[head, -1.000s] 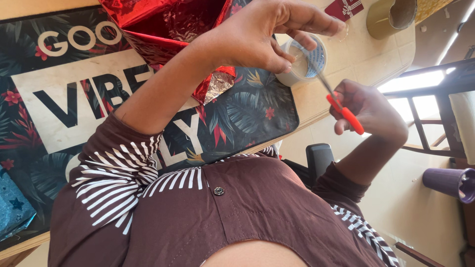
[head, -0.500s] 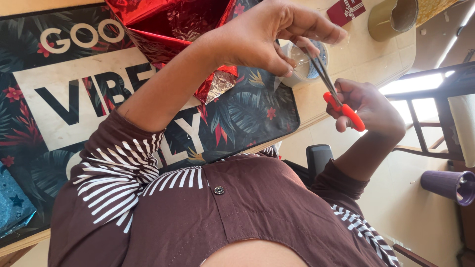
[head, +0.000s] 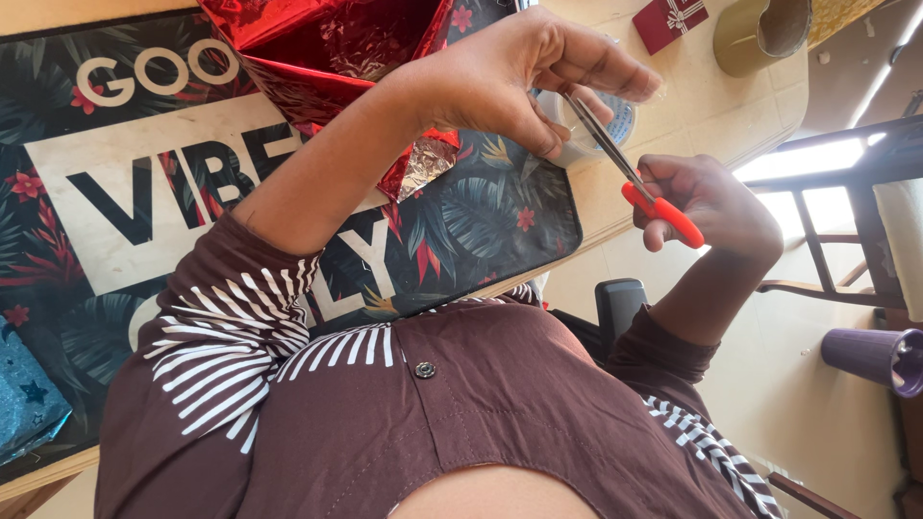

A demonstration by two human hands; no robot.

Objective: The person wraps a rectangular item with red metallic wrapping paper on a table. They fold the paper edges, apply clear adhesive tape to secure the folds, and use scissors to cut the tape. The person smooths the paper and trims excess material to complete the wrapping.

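L hand (head: 510,77) is up at 12 o'clock in the view, w/ thumb and fingers (head: 615,72) pinched together on a clear tape strip (head: 656,91). The strip is see-through and hard to make out. It sticks out past the fingertips toward 2 o'clock.

R hand (head: 716,207) sits at approx 3 o'clock from the L hand and lower. Its fingers are clamped on the scissors (head: 630,178), curled thru the red handle loops. The blades point to 11 o'clock, up toward the L fingertips. The tips are hidden behind/under the L hand, so I can't tell if they touch the strip. The blades look nearly together.

Tape roll (head: 608,125) is on the desk (head: 692,106), just behind the blades and partly hidden by the L hand.

Red foil box (head: 336,48) is at 10 o'clock from the L hand. It rests on a dark leaf-print mat (head: 481,221), and a crumpled foil flap hangs under the L wrist.

Other items:
- Small red card (head: 673,17) and gold-brown roll (head: 760,34) at 1 o'clock, on the desk.
- Blue starry paper (head: 29,404) at 8 o'clock, at the mat edge.
- Purple cup (head: 875,358) at 4 o'clock, off the desk and well apart from both hands.
- Dark chair frame (head: 846,231) at 3 o'clock, beyond the R hand.
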